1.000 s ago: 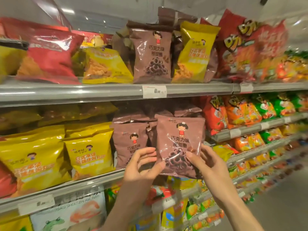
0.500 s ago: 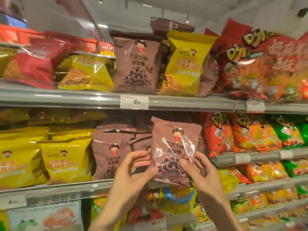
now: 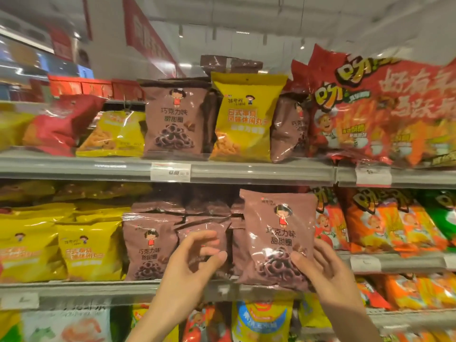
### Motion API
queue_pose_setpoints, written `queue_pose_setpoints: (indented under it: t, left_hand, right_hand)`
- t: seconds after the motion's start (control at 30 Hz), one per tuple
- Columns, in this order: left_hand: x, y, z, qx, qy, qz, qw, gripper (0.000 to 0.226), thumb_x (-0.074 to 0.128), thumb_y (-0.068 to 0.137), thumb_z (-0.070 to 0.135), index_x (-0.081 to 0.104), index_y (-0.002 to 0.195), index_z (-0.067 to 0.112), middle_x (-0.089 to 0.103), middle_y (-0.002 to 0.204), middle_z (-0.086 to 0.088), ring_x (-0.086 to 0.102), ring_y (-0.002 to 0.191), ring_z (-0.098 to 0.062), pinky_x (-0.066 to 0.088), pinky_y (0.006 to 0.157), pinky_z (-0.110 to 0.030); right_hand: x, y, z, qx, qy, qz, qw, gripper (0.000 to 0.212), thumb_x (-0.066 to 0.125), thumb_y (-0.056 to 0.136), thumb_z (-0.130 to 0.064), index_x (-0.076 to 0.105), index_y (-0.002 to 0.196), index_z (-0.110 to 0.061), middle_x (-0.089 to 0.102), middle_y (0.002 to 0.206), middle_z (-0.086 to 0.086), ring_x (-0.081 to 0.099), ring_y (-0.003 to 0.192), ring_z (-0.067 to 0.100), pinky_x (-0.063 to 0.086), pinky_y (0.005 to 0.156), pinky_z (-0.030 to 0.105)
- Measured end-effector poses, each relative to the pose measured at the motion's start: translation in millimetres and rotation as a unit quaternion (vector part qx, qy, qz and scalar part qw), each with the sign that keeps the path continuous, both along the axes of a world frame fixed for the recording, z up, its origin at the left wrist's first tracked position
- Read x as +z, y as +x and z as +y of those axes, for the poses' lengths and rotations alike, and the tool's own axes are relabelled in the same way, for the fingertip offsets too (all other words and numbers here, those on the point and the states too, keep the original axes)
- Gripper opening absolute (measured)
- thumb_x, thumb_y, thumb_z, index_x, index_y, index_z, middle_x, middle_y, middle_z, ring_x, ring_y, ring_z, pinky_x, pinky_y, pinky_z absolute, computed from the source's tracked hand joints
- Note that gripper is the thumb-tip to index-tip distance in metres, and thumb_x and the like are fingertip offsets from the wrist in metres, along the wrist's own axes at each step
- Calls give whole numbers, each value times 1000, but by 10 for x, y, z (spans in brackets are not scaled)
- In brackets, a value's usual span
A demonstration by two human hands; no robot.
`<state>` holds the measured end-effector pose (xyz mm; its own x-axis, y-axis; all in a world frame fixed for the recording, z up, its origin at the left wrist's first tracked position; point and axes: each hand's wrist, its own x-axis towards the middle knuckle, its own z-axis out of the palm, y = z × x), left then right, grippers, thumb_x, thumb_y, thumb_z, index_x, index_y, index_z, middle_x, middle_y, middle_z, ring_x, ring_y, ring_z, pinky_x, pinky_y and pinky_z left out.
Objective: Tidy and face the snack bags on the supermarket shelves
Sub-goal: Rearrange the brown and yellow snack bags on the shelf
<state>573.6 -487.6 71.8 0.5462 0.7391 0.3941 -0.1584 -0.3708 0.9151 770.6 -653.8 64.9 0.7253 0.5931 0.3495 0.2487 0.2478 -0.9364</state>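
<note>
A brown chocolate-ring snack bag [image 3: 276, 233] stands upright, facing front, at the right end of the brown row on the middle shelf [image 3: 81, 290]. My right hand [image 3: 323, 270] grips its lower right corner, thumb on the front. My left hand [image 3: 195, 260] is off that bag, fingers curled and apart against a lower brown bag [image 3: 204, 228] just left of it. Another brown bag [image 3: 148, 245] faces front further left. On the top shelf [image 3: 246, 171] stand a brown bag [image 3: 172, 119] and a yellow bag [image 3: 244, 119].
Yellow bags [image 3: 86, 250] fill the middle shelf to the left; orange and green bags [image 3: 385, 223] fill it to the right. A large red bag [image 3: 385, 112] leans on the top shelf at right. Price tags [image 3: 170, 172] hang on the shelf rails. More snacks sit below.
My left hand has let go of the brown bag and moved to the lower bag beside it. The held bag has shifted right in my right hand. My view has tilted up.
</note>
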Motion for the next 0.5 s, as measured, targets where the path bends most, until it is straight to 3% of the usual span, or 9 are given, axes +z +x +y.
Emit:
queue_pose_setpoints:
  t: [0.1,0.17,0.27,0.4,0.43,0.5]
  left_hand:
    - [273,16,121,26,63,20,997,28,76,87,31,65,109,43,72,105,21,68,100,3,53,84,-19]
    - [524,52,213,45,116,26,992,27,74,89,35,62,111,46,70,106,22,67,99,5,54,77,-13]
    - [949,183,352,112,207,22,972,33,73,89,39,58,118,43,66,103,18,66,89,5,49,67,-8]
    - [1467,446,481,189,339,48,920,57,70,90,50,48,139,32,53,121,19,57,89,11,41,70,-6]
    - [1572,506,513,204,360,54,909,62,69,90,52,45,143,30,53,126,16,58,90,9,42,74,-8]
    - [1729,618,576,223,383,62,894,69,68,89,55,42,146,26,59,135,7,65,101,-7,53,85,-30]
  right_hand:
    - [107,188,-65,-10,-7,-17,1000,60,82,62,-42,69,118,-26,79,113,-8,71,110,9,56,96,38]
    - [195,280,-116,-19,-2,-14,1000,63,83,57,-44,71,117,-27,79,114,-6,71,112,12,51,101,37]
    - [329,363,-158,-26,-4,-17,1000,52,83,56,-39,75,107,-42,79,109,-13,72,106,4,56,95,35]
    - [445,430,-150,-36,8,8,999,54,82,60,-28,72,113,-27,80,105,-14,67,110,4,48,97,31]
    - [477,424,-140,-39,6,6,999,53,82,63,-25,71,114,-26,79,104,-16,67,109,2,48,96,28]
    - [538,409,-122,-43,1,-4,999,45,82,72,-18,70,115,-27,78,102,-20,68,105,-2,48,94,26]
